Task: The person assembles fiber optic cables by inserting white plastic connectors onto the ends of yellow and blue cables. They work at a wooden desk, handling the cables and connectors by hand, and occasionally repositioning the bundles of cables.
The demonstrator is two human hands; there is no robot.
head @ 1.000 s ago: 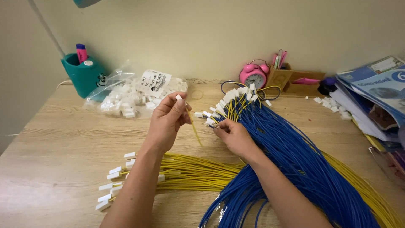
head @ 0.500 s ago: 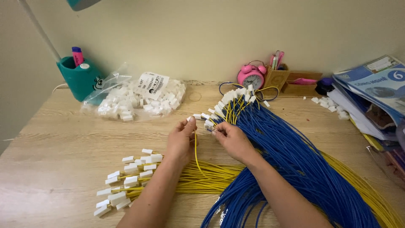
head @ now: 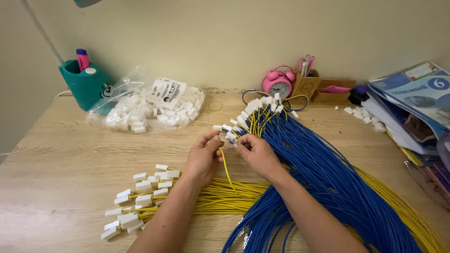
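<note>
Hiding the yellow wire (head: 227,171) tip, both hands (head: 232,152) pinch together.

Both forearms bare, no sleeves, rings or watch.

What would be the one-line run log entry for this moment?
left hand: pinching yellow wire | right hand: fingertips at same wire end | blue wire bundle: under right forearm | white connectors bag: behind, untouched

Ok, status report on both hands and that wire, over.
Left hand and right hand pinching one yellow wire between them. Wire hangs to the yellow wire bundle. Blue wire bundle beside right hand, not blocking.
</note>
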